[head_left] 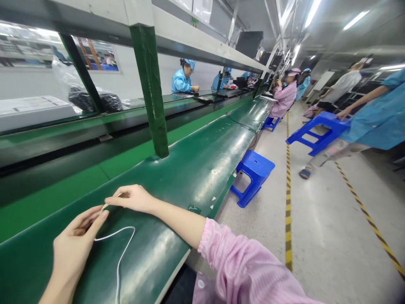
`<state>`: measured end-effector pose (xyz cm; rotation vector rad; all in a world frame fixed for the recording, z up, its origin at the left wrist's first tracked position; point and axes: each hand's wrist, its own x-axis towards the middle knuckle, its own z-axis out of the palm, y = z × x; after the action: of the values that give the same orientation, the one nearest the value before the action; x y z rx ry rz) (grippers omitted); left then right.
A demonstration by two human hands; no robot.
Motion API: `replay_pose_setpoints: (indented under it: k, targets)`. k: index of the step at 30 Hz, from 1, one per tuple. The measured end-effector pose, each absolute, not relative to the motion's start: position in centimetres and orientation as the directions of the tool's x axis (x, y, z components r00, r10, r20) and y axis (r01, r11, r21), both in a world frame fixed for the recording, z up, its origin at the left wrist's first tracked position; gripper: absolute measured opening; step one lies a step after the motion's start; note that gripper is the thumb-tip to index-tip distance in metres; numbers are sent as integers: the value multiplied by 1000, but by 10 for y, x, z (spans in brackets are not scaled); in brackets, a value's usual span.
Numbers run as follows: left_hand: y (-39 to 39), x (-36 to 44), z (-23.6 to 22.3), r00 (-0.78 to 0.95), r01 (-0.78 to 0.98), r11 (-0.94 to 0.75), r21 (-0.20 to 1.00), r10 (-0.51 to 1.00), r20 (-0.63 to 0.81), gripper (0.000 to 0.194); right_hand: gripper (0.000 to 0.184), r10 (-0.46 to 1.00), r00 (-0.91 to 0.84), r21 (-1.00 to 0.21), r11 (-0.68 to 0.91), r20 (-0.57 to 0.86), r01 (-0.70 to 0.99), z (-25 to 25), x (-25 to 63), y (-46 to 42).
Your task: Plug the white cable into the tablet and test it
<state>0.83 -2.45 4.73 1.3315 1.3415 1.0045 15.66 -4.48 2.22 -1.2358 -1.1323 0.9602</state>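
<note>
On green bench [196, 169], both hands [74, 245] [133, 197] pinch white cord [122, 249] near its edge.

Glossy green mat covers the desk [196, 169], scuffed in places; thin white cable [122, 249] looks smooth plastic; blue stool [253, 173] is shiny moulded plastic; pink sleeve [240, 266] is finely striped cloth

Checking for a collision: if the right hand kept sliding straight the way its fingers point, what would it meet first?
The right hand points left along the green mat, toward the left hand's fingertips at the white cable. It would likely meet those first; depth is unclear.
</note>
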Motion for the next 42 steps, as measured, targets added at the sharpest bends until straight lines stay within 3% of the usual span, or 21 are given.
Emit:
replay_pose_setpoints:
  k: [5,9,16,24,31,36,42]
  targets:
    - [-20,6,42,19,234,30,972,999,-35,52,9,990,61,-991,130,130,11,29,159,-45]
    - [-16,5,37,9,223,18,975,1000,-20,46,12,992,-12,-986,124,127,-111,29,161,-44]
    - [-16,4,34,61,166,-8,986,998,-3,44,9,994,108,-977,49,27,-209,22,166,-38]
    - [-16,0,31,67,152,-36,988,997,26,47,9,999,-6,-981,35,37,-193,15,173,-35]
    - [-18,0,33,86,192,-17,981,996,0,49,9,994,108,-969,19,-8,-247,18,169,-35]
    - [-16,0,32,95,256,8,967,995,-33,51,15,985,168,-986,-2,-30,-165,19,168,-35]
    - [-13,-2,27,129,298,-10,955,991,-29,54,31,986,165,-996,14,29,88,22,168,-41]
